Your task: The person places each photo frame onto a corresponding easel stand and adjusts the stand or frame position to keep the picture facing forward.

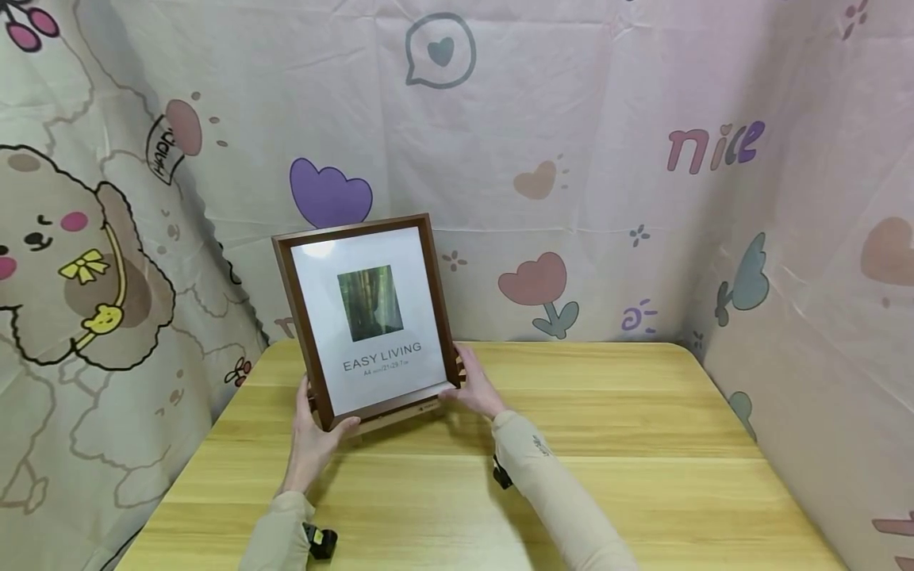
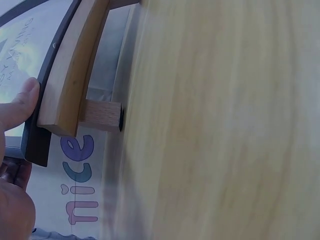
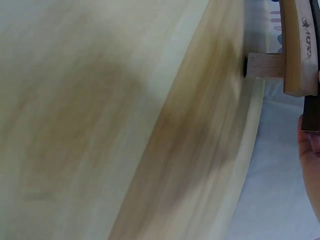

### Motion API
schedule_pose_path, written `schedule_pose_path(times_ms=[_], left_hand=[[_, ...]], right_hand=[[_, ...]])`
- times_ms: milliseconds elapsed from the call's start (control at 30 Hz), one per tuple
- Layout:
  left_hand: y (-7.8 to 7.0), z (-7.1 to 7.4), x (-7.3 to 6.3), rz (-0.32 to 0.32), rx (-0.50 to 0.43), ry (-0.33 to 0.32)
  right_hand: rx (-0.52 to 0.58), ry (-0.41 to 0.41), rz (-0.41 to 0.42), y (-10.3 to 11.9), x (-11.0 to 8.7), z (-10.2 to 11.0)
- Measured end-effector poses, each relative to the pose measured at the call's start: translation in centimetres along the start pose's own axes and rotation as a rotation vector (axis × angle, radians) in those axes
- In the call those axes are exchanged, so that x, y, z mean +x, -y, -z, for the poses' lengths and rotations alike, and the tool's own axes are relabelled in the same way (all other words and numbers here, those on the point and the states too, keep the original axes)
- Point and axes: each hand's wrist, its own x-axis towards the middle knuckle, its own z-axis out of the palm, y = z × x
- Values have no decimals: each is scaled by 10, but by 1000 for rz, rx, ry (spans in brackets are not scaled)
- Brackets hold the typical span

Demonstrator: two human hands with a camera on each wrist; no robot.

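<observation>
The left hand (image 1: 314,444) grips the frame (image 1: 367,317) at one lower corner; the right hand (image 1: 477,385) grips it at the other; the frame, tilted, is at the stand (image 2: 67,75) on the table (image 1: 614,444).

My R grip (image 3: 311,172), partly cut off at R edge, is on dk frame (image 3: 311,114). Just above, wood bar (image 3: 295,50) w/ printed logo; short wood block (image 3: 265,65) juts L from it, dk end twd counter (image 3: 135,125). Pale cloth (image 3: 277,145) behind, w/ sm. print up top.
</observation>
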Motion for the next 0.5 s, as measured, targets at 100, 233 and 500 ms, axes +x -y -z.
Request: schedule_pose_path(times_ms=[100,233,500], left_hand=[[1,1,0,-6,3,-6],[0,2,0,-3,-9,-10],[0,2,-2,23,-3,-2]], right_hand=[[22,0,0,-1,1,-1],[56,1,-7,-2,1,-2],[196,43,-23,-3,0,-7]])
